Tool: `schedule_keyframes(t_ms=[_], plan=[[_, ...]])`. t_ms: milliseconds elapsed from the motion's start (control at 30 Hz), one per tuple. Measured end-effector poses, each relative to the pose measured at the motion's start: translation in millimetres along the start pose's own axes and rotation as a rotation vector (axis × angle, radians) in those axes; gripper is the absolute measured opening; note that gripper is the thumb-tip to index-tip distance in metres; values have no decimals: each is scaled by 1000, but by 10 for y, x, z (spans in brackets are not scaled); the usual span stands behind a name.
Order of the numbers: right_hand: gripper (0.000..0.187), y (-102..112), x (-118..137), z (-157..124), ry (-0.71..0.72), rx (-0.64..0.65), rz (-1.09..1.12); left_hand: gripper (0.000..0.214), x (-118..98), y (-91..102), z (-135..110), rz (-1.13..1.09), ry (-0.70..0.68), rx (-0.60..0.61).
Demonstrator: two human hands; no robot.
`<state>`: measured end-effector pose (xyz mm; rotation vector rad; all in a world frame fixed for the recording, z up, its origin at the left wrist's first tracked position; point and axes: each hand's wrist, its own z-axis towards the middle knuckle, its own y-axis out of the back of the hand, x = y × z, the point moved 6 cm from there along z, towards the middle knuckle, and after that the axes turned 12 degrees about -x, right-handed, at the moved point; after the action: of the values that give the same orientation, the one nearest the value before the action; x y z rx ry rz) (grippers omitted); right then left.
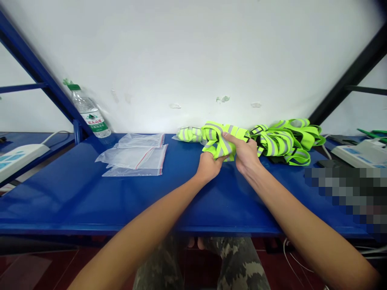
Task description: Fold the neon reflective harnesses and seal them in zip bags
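Between my two hands is a bundle of neon yellow-green reflective strap (216, 135) with grey stripes. My left hand (209, 166) is closed on its lower side, fingers partly hidden by the strap. From the right, my right hand (245, 151) grips the same strap, thumb on top. Just right of it lies a heap of more reflective straps (276, 141) with black buckles. Behind the bundle, to the left, a strap packed in a clear bag (190, 134) lies near the wall. Several clear zip bags (136, 155) with red seal lines lie overlapping further left.
A plastic water bottle (90, 112) with a green cap leans at the back left. White power strips (22, 159) sit at the far left, with another power strip (363, 151) at the right. The blue table (99, 205) meets a white wall (193, 52); metal posts slant up on both sides.
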<state>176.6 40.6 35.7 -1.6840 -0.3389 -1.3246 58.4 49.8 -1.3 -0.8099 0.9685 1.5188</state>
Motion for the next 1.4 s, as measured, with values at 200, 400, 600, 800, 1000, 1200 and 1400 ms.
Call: schedule_keyframes(t_ms=[200, 400, 600, 800, 1000, 1200, 1400], plan=[[36, -27, -47, -33, -148, 113, -28, 15, 76, 151, 118, 70, 70, -72], [30, -17, -132, -6, -352, 235, -143, 17, -52, 256, 100, 81, -42, -109], [33, 1, -136, -79, -579, 315, -125, 16, -118, 329, 78, 261, -144, -107], [26, -79, -86, -137, -476, 380, -45, 21, -137, 459, 124, 233, -179, -170], [31, -32, -80, -59, -351, 277, -43, 14, 117, 361, 153, -50, 321, -114], [36, 104, -10, 123, -75, 88, -82, 27, 130, 268, 66, -492, 824, 16], [37, 177, 88, 202, 302, 24, -150, 34, 63, 304, 88, -564, 824, -13]])
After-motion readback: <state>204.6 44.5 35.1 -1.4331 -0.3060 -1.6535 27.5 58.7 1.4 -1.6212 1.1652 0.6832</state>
